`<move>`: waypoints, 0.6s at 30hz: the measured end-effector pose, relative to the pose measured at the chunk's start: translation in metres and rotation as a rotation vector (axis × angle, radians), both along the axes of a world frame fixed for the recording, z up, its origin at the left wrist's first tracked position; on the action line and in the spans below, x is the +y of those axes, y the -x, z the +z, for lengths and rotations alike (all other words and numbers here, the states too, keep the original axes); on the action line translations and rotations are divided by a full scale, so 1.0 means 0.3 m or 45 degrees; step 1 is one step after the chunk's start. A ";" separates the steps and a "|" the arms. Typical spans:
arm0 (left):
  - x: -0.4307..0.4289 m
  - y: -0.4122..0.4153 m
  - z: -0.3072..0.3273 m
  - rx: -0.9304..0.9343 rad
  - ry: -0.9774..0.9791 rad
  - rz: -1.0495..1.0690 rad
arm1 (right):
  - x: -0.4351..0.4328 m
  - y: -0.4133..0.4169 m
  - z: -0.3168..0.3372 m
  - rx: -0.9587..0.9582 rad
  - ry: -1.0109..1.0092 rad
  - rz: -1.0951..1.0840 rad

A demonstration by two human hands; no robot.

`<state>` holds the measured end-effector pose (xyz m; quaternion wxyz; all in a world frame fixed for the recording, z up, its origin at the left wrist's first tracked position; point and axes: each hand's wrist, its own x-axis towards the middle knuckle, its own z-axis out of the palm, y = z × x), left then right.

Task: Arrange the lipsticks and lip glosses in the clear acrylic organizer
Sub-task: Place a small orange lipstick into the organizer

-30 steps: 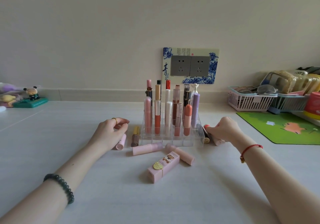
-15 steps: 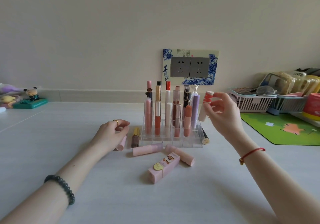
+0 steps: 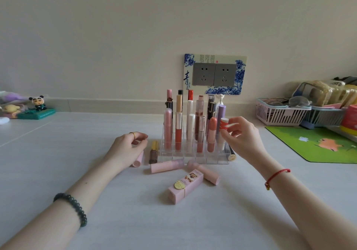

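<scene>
Right hand point(image 3: 243, 139) pinches the red-striped cap of a white lip gloss tube point(image 3: 221, 141), upright at the right end of the clear acrylic organizer point(image 3: 193, 157); exact slot unclear. Left hand point(image 3: 125, 149) rests on the bench point(image 3: 135, 220), fingers curled over a pink lipstick point(image 3: 138, 161) lying left of the organizer. A square pink lipstick point(image 3: 185, 186) lies in front.

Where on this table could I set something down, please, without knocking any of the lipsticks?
Bare table lies left, between the panda figurine and the left hand; nearer the person, between both forearms below the square pink lipstick; and between the right hand and the green mat. It is crowded just before the organizer, where loose tubes lie.
</scene>
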<state>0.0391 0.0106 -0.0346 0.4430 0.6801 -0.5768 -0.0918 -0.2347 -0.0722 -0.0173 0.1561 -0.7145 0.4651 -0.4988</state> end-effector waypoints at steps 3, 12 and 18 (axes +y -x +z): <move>0.001 -0.001 0.003 -0.035 0.026 0.003 | 0.002 -0.003 -0.005 0.001 -0.014 -0.007; 0.037 0.029 0.032 -0.184 0.211 -0.178 | 0.007 -0.010 -0.014 0.005 -0.050 0.010; 0.050 0.058 0.032 -0.461 0.165 -0.450 | 0.012 -0.012 -0.014 0.015 -0.047 0.003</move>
